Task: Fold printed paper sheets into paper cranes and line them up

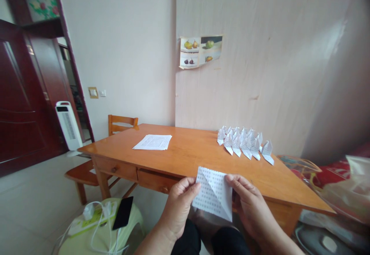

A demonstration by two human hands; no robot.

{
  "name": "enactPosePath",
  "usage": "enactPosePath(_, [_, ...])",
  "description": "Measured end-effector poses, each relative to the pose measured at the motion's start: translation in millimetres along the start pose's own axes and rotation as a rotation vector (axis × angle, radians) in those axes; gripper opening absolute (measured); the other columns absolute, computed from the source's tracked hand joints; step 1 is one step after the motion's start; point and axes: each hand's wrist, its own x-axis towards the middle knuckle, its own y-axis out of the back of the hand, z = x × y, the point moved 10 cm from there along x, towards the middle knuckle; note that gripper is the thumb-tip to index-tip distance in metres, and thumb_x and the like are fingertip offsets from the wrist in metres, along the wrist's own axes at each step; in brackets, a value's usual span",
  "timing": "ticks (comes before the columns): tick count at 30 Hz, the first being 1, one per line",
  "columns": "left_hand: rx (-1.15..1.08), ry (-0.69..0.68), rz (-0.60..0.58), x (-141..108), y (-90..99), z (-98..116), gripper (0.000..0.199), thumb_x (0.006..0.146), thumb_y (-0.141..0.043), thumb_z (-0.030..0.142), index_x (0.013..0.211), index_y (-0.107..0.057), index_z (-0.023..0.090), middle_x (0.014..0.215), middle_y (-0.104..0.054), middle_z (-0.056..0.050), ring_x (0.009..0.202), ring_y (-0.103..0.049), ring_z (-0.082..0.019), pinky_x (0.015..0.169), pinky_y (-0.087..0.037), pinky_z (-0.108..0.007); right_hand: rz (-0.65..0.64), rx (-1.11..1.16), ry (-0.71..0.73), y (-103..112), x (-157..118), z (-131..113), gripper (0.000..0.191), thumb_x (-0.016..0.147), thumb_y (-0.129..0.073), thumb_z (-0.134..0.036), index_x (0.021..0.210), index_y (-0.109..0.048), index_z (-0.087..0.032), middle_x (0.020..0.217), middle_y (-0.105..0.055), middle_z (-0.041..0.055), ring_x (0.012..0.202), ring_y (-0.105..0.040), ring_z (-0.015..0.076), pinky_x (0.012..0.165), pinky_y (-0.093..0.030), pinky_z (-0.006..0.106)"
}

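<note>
A folded sheet of printed paper (pixel 213 193), roughly square with a diagonal fold line across it, is held up in front of the table's near edge. My left hand (pixel 179 205) pinches its left edge between thumb and fingers. On the opposite side my right hand (pixel 251 201) grips the upper right edge, thumb on the front and fingers behind. Farther off on the wooden table (pixel 190 147), several folded paper figures (pixel 245 143) stand in rows at the right. A stack of printed sheets (pixel 153 142) lies flat toward the left.
At lower left a pale green stool (pixel 135 216) bears a power strip (pixel 83 221), white cables and a black phone (pixel 123 212). A wooden chair (pixel 123 121) stands behind the table, a bench (pixel 82 176) at its left. Bags (pixel 341 185) crowd the right side.
</note>
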Motion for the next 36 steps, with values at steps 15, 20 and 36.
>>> enactPosePath(15, [0.084, -0.029, 0.055, 5, 8.5, 1, 0.028, 0.084, -0.073, 0.038, 0.102, -0.072, 0.017, 0.102, -0.072, -0.010, 0.096, -0.064, -0.023, 0.091, -0.047, -0.033, -0.034, -0.092, 0.050, 4, 2, -2, 0.025, 0.083, -0.073, -0.047, 0.078, -0.071, -0.022, 0.075, -0.065, 0.0015, 0.070, -0.055, 0.0180, 0.065, -0.044, 0.030])
enactPosePath(20, [0.291, -0.150, 0.325, 2, 36.4, 17, 0.032, 0.078, -0.077, 0.047, 0.088, -0.069, 0.017, 0.084, -0.070, -0.005, 0.082, -0.062, -0.018, 0.076, -0.047, -0.026, 0.059, -0.468, 0.396, 1, -8, -40, 0.020, 0.086, -0.070, -0.045, 0.085, -0.075, -0.025, 0.085, -0.069, 0.0038, 0.083, -0.060, 0.0224, 0.077, -0.047, 0.034])
enactPosePath(36, [0.040, 0.126, 0.222, 20, 43.4, -21, 0.031, 0.072, -0.078, 0.042, 0.080, -0.065, 0.015, 0.071, -0.068, -0.002, 0.058, -0.059, -0.011, 0.055, -0.039, -0.021, -0.240, -1.320, 1.031, -45, -50, -29, 0.049, 0.090, -0.057, -0.014, 0.134, -0.062, -0.036, 0.138, -0.057, 0.0089, 0.125, -0.051, 0.0331, 0.096, -0.052, 0.053])
